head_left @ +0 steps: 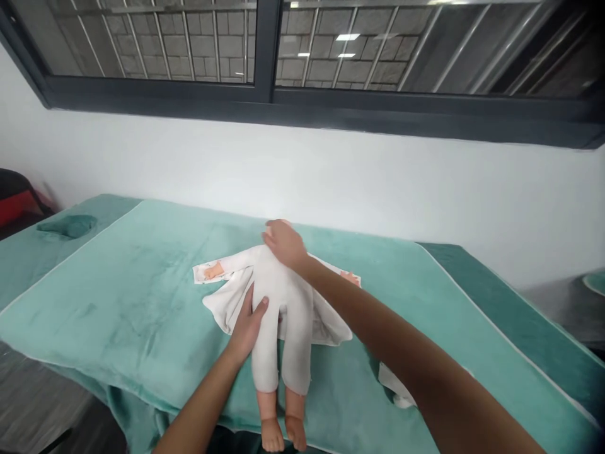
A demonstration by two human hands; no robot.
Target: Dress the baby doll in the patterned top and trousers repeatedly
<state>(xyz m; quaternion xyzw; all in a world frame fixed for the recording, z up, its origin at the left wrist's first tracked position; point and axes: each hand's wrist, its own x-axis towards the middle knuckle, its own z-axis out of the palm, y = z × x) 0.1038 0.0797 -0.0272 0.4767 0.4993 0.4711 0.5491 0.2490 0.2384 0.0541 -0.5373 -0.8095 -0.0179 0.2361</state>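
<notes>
A doll (281,287) with a white cloth body and bare feet lies lengthwise on the green cover, feet towards me. Spread beneath it is a white garment (227,306), its sleeves stretched to both sides. Orange-toned doll hands show at the cuffs. My right hand (285,243) is closed over the doll's head and neck area, which it mostly hides. Against the left side of the doll's hip rests my left hand (248,325), fingers stretched and thumb apart on the white cloth. My right forearm crosses over part of the right sleeve.
The green cover (118,284) drapes over a padded table against a white wall. A small white cloth (396,384) lies right of the doll, partly behind my forearm. A green pad (69,226) sits at far left, near a red and black object (19,202). Above is a dark-framed window (265,57).
</notes>
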